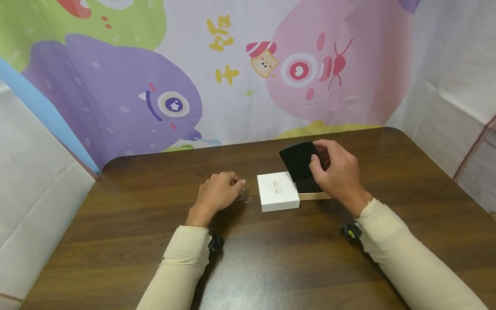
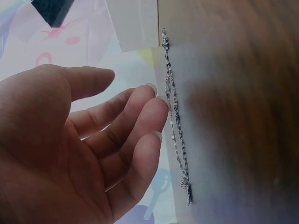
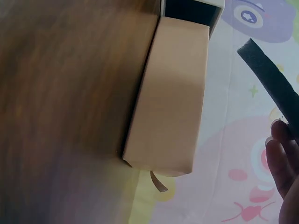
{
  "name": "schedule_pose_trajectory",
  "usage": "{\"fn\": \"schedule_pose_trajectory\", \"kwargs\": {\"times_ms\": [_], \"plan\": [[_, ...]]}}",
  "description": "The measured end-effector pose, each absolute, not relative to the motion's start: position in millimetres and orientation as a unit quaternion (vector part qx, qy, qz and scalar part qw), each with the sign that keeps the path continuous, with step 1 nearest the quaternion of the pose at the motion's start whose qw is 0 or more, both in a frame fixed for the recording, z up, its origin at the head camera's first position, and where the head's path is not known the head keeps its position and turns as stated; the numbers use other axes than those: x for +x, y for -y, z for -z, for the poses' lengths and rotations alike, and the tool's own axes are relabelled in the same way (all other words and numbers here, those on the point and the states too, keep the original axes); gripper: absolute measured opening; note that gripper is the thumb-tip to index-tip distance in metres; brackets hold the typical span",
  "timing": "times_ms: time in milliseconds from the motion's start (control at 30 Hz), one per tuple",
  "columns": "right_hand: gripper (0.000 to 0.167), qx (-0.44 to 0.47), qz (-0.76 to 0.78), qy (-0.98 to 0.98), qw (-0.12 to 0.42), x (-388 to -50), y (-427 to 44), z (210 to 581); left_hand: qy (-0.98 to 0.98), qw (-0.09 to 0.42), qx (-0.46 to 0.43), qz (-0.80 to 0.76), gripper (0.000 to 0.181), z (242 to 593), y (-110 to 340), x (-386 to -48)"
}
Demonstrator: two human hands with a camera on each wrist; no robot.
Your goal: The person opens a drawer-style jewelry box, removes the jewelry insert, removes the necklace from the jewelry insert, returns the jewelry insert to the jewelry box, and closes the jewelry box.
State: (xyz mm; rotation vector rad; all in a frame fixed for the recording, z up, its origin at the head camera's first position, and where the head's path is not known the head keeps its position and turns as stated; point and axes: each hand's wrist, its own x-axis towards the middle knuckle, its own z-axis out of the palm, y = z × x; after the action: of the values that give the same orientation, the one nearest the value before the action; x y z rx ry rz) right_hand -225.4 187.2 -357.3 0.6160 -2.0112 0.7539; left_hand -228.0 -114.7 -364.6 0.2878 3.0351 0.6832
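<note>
A silver chain (image 2: 176, 116) lies on the table, partly hidden by my left hand (image 1: 218, 191) in the head view. In the left wrist view, the loosely bent fingers of that hand touch or nearly touch the chain, thumb apart. My right hand (image 1: 339, 170) pinches a thin black pad (image 1: 299, 159) by its edge, tilted above a jewelry box. The box's white sleeve (image 1: 277, 189) bears gold lettering. Its tan drawer (image 3: 170, 93) is slid out to the right, with a dark inside and a small ribbon tab (image 3: 159, 182) at its end.
All of this rests on a brown wood-grain table (image 1: 279, 267). A cartoon-printed cloth (image 1: 240, 112) hangs behind its far edge. White panels (image 1: 457, 94) stand at both sides.
</note>
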Motion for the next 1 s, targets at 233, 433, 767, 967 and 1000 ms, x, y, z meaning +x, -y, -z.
{"fn": "schedule_pose_trajectory", "kwargs": {"times_ms": [233,433,767,967,1000], "plan": [[0.029,0.243,-0.312,0.805,0.442,-228.3,-188.6,358.1,-0.971,0.015,0.090,-0.222,0.031,364.8,115.8,-225.9],[0.027,0.236,-0.316,0.801,0.450,-229.0,-188.9,359.3,-0.971,0.019,0.090,-0.222,0.032,365.5,116.1,-225.7],[0.026,0.221,-0.307,0.808,0.452,-229.7,-193.7,359.4,-0.971,0.017,0.094,-0.221,0.032,365.8,115.9,-227.4],[0.026,0.211,-0.303,0.816,0.445,-229.3,-195.5,359.8,-0.970,0.019,0.097,-0.221,0.031,365.2,115.7,-227.8],[0.026,0.209,-0.302,0.817,0.443,-229.1,-195.9,359.8,-0.970,0.020,0.098,-0.221,0.031,365.3,115.6,-227.8]]}}
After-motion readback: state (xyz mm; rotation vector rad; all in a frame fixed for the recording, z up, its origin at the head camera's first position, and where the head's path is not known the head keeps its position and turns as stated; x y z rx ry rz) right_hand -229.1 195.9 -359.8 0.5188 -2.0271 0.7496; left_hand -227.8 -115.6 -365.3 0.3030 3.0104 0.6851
